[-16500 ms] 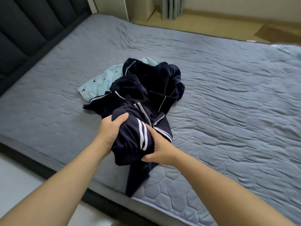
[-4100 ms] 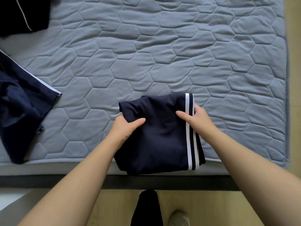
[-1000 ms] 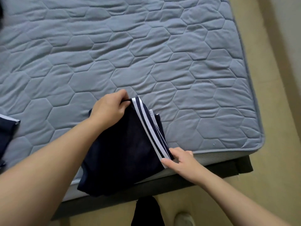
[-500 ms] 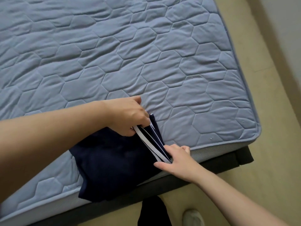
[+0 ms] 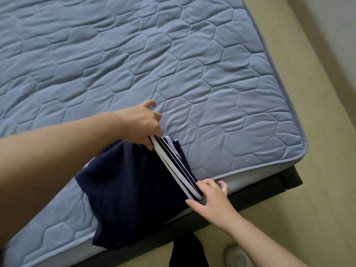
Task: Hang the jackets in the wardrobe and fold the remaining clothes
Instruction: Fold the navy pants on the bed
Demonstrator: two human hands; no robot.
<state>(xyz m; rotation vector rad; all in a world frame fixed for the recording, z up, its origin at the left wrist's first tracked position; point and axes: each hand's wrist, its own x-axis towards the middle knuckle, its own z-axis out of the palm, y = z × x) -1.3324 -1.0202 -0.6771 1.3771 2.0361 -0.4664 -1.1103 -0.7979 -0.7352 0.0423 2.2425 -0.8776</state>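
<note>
Folded navy garment with white side stripes lying at the near edge of the bed, close to its right corner, lower part already hanging over the edge. Left hand at the far end of the striped edge, fingers pinched together on the stripes there; right hand at the near end, thumb under and fingers over the same edge, closed on it. Likely risk: stacked layers slipping apart if one end is lifted or pulled before the other, so the fold opens; also the overhanging part dragging the whole garment off the bed toward the floor. Beyond the garment, only bare quilted mattress, nothing in the way. Below the bed edge, dark frame, a dark trouser leg and a light shoe. No jackets or wardrobe in view.
</note>
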